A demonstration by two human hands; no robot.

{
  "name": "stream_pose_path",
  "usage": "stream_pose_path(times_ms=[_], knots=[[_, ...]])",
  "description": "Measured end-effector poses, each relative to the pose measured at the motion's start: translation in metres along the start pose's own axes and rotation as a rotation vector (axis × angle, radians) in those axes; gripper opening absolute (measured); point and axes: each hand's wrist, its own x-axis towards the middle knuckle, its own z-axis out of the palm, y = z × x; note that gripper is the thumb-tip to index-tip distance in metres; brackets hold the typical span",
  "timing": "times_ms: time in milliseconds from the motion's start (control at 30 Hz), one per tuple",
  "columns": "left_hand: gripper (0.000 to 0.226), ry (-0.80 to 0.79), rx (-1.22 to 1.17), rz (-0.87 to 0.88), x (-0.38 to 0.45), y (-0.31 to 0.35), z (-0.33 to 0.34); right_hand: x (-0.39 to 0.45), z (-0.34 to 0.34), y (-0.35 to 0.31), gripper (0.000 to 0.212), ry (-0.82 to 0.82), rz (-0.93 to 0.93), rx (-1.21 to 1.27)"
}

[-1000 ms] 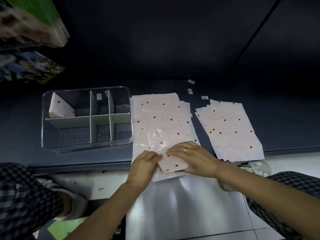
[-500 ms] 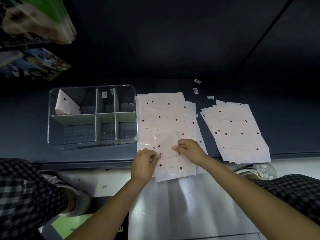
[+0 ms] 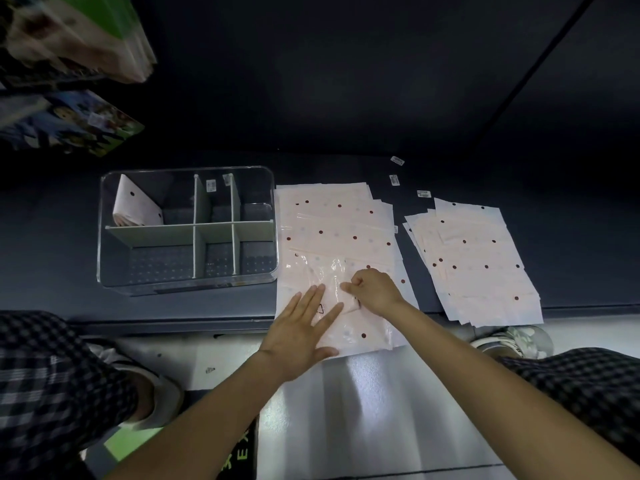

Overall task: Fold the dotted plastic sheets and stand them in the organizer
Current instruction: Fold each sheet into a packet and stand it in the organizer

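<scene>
Left hand (image 3: 300,336) flat, fingers straight and spread, pressed on top pale pink dotted plastic sheet (image 3: 349,327) of middle stack (image 3: 332,230) at front edge of dark shelf (image 3: 52,271). Right hand (image 3: 372,289) curled, pinched a raised fold of same sheet. Second dotted stack (image 3: 478,258) fanned toward right end of shelf. Clear 6-compartment organizer (image 3: 188,230) just left of middle stack; 1 folded dotted sheet (image 3: 136,206) leaned in back-left compartment.
</scene>
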Motion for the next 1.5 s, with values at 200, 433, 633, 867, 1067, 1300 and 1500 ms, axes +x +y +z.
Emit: stream_pose_path(times_ms=[200,433,633,867,1067,1300,1500], knots=[[0.079,-0.058,0.080,0.053,-0.003,-0.011,0.002,-0.031,0.026,0.020,0.035,0.440,-0.695,-0.361],[0.073,-0.015,-0.026,0.145,-0.009,-0.030,-0.003,-0.036,0.029,0.063,0.048,0.215,-0.790,-0.613],[0.070,-0.016,-0.085,0.186,-0.017,-0.047,-0.008,-0.027,0.026,0.052,0.037,0.407,-0.824,-0.568],[0.048,0.037,-0.337,0.106,-0.018,-0.041,-0.013,-0.024,0.018,0.038,0.050,0.409,-0.844,-0.696],[0.055,0.160,-0.706,-0.095,-0.013,-0.042,-0.038,-0.032,-0.016,0.009,0.031,0.218,-0.638,-0.299],[0.011,0.329,-1.385,-0.270,-0.012,-0.068,-0.097,-0.048,-0.071,-0.077,0.021,0.010,-0.475,0.394],[0.013,0.448,-1.219,-0.317,-0.037,-0.113,-0.135,-0.043,-0.084,-0.141,0.013,-0.065,-0.447,0.301]])
